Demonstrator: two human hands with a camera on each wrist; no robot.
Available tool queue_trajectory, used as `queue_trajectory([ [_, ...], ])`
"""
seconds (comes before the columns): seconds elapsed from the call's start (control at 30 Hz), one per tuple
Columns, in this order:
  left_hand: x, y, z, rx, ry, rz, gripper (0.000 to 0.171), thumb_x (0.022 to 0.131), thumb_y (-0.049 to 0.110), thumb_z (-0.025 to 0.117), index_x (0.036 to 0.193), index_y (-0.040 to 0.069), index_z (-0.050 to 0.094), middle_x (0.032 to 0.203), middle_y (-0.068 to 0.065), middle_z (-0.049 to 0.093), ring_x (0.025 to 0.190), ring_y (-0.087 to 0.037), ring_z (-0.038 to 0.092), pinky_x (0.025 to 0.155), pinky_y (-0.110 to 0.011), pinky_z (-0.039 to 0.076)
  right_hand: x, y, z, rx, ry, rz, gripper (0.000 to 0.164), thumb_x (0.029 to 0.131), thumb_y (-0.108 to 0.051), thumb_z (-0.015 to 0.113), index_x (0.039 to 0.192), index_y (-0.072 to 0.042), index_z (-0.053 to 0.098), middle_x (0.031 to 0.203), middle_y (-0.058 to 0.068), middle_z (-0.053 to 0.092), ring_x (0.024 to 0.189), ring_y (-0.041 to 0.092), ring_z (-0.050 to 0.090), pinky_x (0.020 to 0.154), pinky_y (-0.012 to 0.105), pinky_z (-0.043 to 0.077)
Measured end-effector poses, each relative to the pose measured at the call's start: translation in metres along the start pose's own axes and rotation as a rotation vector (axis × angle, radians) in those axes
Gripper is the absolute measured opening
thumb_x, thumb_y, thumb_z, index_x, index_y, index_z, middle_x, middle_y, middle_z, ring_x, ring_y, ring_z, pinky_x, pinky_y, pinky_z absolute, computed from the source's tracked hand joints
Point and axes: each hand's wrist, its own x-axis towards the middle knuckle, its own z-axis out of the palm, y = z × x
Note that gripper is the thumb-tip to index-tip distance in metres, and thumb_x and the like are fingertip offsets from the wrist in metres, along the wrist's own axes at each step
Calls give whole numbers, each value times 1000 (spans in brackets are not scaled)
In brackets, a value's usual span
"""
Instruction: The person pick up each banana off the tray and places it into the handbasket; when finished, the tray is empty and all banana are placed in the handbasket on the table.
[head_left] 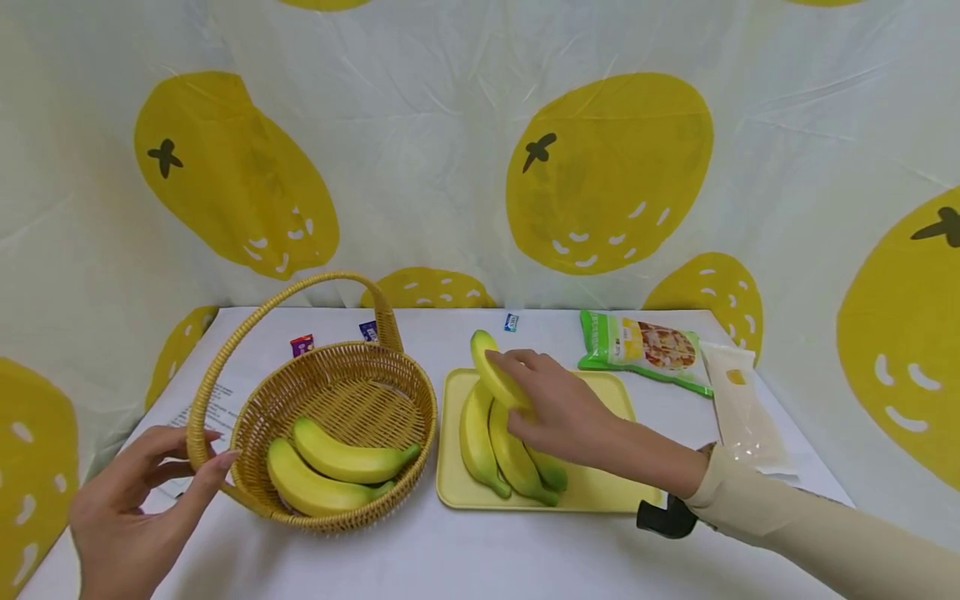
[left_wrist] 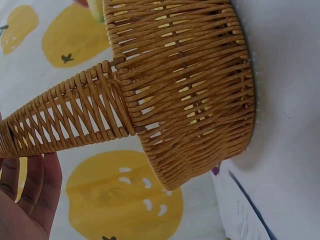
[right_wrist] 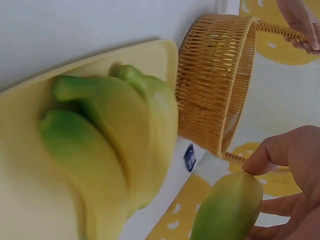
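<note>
Behind the white desk (head_left: pixel 360 575) hangs a cloth (head_left: pixel 420 167) printed with yellow fruit. The left hand (head_left: pixel 142 508) curls its thumb and fingers round the side of a wicker handle (head_left: pixel 225 358), probably to steady it; the right hand (head_left: pixel 562 408) pinches a banana (head_left: pixel 495 371), raised apparently to clear the bunch below. From the desk's middle, the basket (head_left: pixel 300 375) sits at nine o'clock, two bananas (head_left: pixel 352 454) side by side inside. At three o'clock, a yellow tray (head_left: pixel 600 500) keeps three more bananas (head_left: pixel 517 454) together. Toward two o'clock lies a green packet (head_left: pixel 660 346).
</note>
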Motion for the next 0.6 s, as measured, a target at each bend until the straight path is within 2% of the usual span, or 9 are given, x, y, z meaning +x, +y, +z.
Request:
queue_trajectory([
  [0.13, 0, -6, 0, -101, 19, 81, 36, 66, -32, 80, 96, -15, 70, 93, -11, 72, 83, -12, 67, 76, -11, 57, 15, -23, 3, 10, -36, -84, 73, 87, -7, 66, 158, -8, 48, 146, 15, 57, 127, 32, 58, 94, 45, 57],
  [0.3, -1, -7, 2, -143, 17, 124, 33, 68, -31, 79, 96, -16, 69, 93, -13, 72, 83, -12, 67, 76, -12, 57, 34, -46, 8, -6, -75, -179, 72, 89, -10, 66, 158, -10, 47, 146, 14, 56, 123, 29, 58, 89, 40, 57],
  [0.5, -2, -10, 4, -189, 7, 171, 30, 70, -29, 80, 96, -17, 70, 92, -19, 71, 85, -14, 67, 77, -15, 58, 55, -64, 17, -45, -135, -200, 75, 90, -11, 67, 161, -15, 44, 149, 10, 55, 120, 26, 58, 71, 31, 53],
  [0.6, -3, -11, 3, -178, 9, 168, 31, 70, -29, 80, 96, -16, 70, 92, -19, 71, 85, -14, 67, 78, -15, 58, 64, -73, 21, -53, -173, -208, 76, 90, -11, 67, 163, -16, 42, 150, 9, 54, 123, 26, 57, 69, 28, 51],
])
